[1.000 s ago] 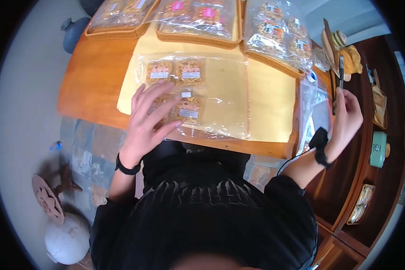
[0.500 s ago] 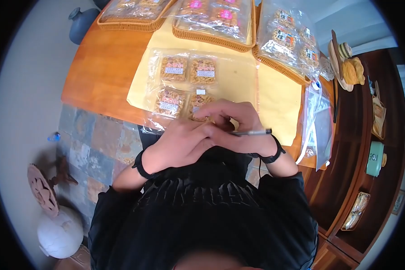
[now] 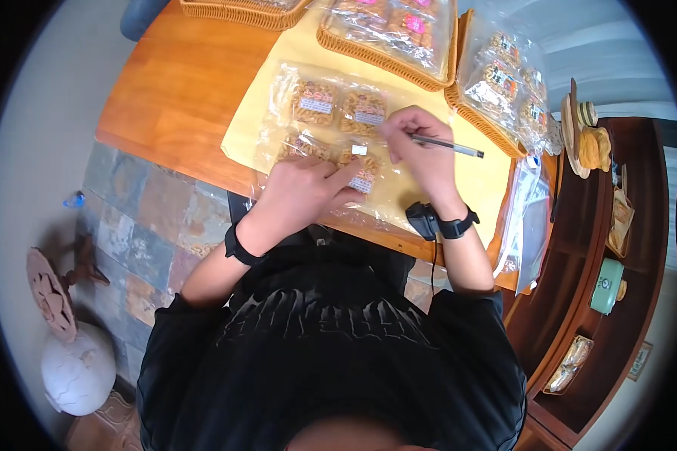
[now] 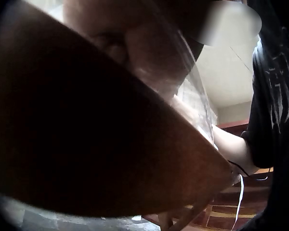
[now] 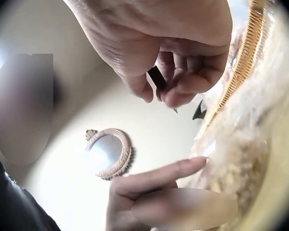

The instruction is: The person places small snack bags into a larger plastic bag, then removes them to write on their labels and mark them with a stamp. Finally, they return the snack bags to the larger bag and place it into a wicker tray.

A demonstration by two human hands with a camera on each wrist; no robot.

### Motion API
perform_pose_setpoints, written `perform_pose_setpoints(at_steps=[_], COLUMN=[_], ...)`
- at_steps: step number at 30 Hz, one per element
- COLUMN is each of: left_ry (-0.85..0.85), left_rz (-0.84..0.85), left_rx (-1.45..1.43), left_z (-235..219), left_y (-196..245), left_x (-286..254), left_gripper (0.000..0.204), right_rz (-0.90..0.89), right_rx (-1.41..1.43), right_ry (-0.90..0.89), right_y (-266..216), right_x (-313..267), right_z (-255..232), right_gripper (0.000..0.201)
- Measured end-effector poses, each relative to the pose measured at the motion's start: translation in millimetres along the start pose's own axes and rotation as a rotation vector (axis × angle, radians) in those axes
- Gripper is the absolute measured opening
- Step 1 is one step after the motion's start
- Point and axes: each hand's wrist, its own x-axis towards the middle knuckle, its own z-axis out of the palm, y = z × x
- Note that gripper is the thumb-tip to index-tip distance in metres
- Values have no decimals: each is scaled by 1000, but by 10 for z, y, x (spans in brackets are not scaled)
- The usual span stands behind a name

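Note:
A large clear plastic bag [image 3: 267, 143] lies on yellow paper, with several square packets of crunchy-looking snack pieces [image 3: 314, 103] inside. My left hand [image 3: 305, 188] rests on the bag's lower packets, covering part of the lower left one. Its index finger [image 5: 183, 169] stretches towards a small white label [image 3: 359, 149] on the lower right packet [image 3: 362, 180]. Right of the packets, above the bag, my right hand [image 3: 426, 146] pinches a dark, slim pen [image 3: 459, 148]. From the right wrist, the pen's thin tip pokes out below the fingertips.
Wicker baskets [image 3: 391, 64] of bagged snacks line the table's far side. Clear plastic bags [image 3: 523, 218] hang over the right table edge [image 3: 504, 279]. A wooden shelf unit [image 3: 572, 301] stands on the right.
My right hand came from the table's right edge with the pen, met the left hand near the front edge, then moved out over the bag. My left hand is back on the packets.

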Motion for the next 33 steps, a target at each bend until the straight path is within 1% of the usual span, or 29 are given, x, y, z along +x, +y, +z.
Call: perform_pose_setpoints(at_steps=[1,2,3,4,5,7,8,10,11,12,13,14,16,18,20,24,26,27,28,30,33], left_ry=[-9,-12,-16,-20,-29,0,-17,65,37,53,72,49,93,67,82,55,78,71,67,62,80], left_rz=[12,7,3,0,-4,54,53,88,86,91,98,100,95,97,85,105,46,48,46,44,56], left_rx=[8,5,2,1,-3,-20,-27,-32,-41,-34,-27,-34,-22,-26,-39,-12,-26,-30,-35,-41,-45], left_z=[18,24,24,27,43,84,94,98,103,111,117,125,130,119,133,149,158,153,144,146,156], left_y=[-7,-13,-15,-17,-32,-83,-96,-105,-110,-116,-121,-120,-107,-97,-99,-114,-89,-86,-89,-98,-112], left_x=[-9,-13,-18,-29,-39,-45,-50,-65,-75,-79,-76,-68,-53,-45,-47,-61,-49,-44,-41,-44,-52], left_gripper=[45,45,46,47,47,46,46,45,45,45,45,45,43,42,43,46,48,48,48,48,47], right_rz=[-10,-17,-38,-29,6,53,80,128,86,44,-90,-76,-217,-206,-229,-242,-255,-276,-271,-222,-261], right_rx=[-83,-164,-160,-156,-132,-99,-80,-43,-80,-117,-150,-136,-210,-162,-168,-208,-203,-204,-203,-224,-260], right_ry=[-34,-67,-87,-87,-94,-92,-92,-81,-70,-57,-35,-21,0,23,5,-2,9,8,14,-30,8], right_y=[61,125,192,198,176,157,165,208,242,304,389,450,526,562,557,575,568,555,530,485,543], right_x=[16,27,42,43,46,44,57,61,57,50,58,53,30,14,-3,-30,-37,-39,-51,-78,-50], right_z=[38,72,99,124,150,180,176,183,195,209,232,228,205,207,205,197,215,218,211,207,212], right_gripper=[6,10,15,15,16,17,19,21,23,24,25,25,24,25,26,27,27,28,28,24,26])
